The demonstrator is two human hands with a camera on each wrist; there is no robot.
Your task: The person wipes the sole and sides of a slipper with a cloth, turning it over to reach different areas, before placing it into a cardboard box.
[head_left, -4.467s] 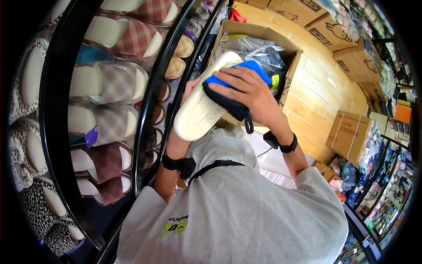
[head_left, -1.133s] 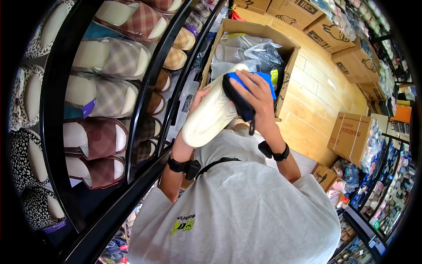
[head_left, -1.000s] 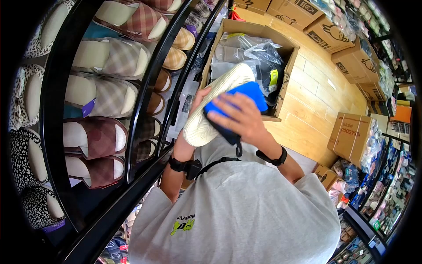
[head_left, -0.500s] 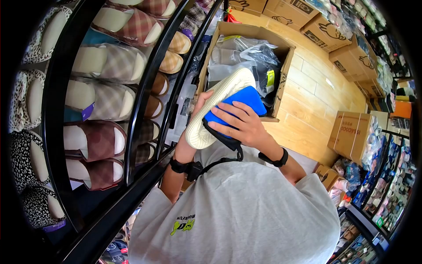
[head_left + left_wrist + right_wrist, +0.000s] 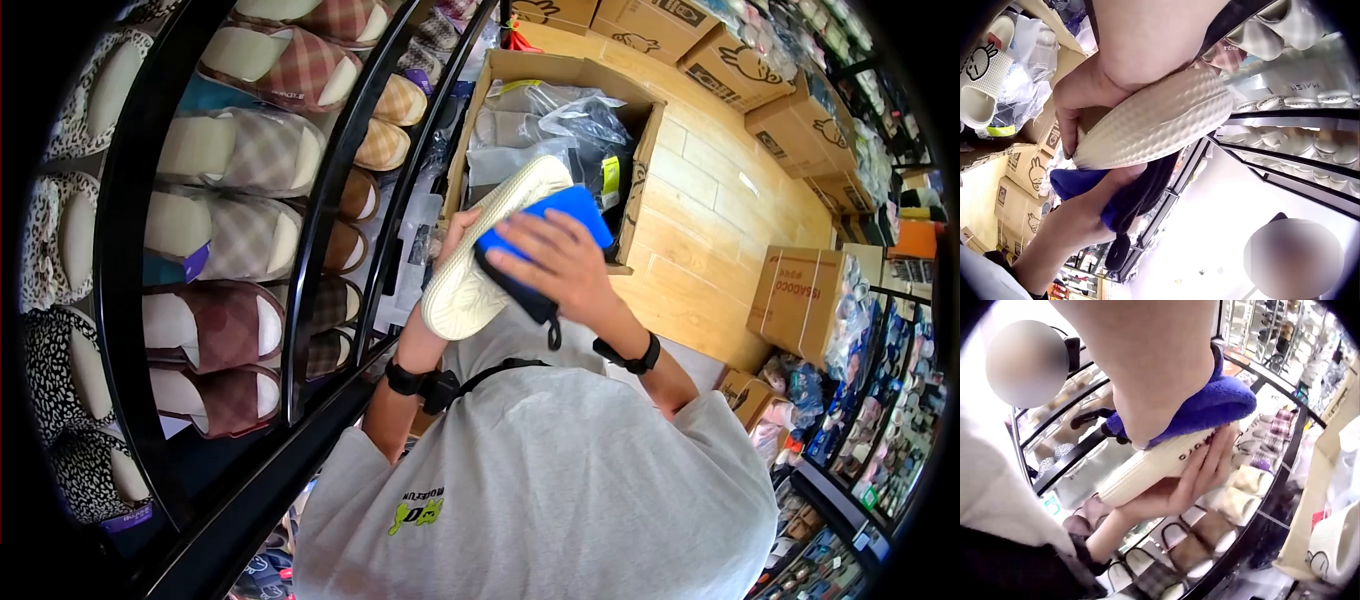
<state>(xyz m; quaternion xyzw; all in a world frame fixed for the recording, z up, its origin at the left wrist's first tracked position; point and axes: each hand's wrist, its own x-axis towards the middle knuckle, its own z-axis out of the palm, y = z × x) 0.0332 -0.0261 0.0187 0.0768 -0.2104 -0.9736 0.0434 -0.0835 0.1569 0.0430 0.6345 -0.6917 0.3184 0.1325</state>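
Note:
A cream slipper (image 5: 468, 305) with a textured sole is tilted in front of the body, sole turned up. My left hand (image 5: 455, 232) grips it along one side; in the left wrist view the fingers wrap the slipper's edge. My right hand (image 5: 568, 272) holds a blue plush cleaning pad (image 5: 580, 208) with a black back and a hanging loop, fingers spread over it. In the right wrist view the fuzzy blue pad (image 5: 1225, 403) lies against the slipper, and dark lettering shows on the slipper's side. Part of the sole is hidden under the pad.
At the left stands a black-framed rack (image 5: 345, 180) with plaid slippers (image 5: 245, 230). Beyond the hands an open carton (image 5: 640, 190) holds bagged footwear. Several cardboard boxes (image 5: 795, 300) and stocked shelves line the right, around a wooden floor (image 5: 700, 250).
The right hand has shifted the blue pad back and forth over the sole, and now sits slightly higher than half a second ago. The left hand keeps its grip on the slipper.

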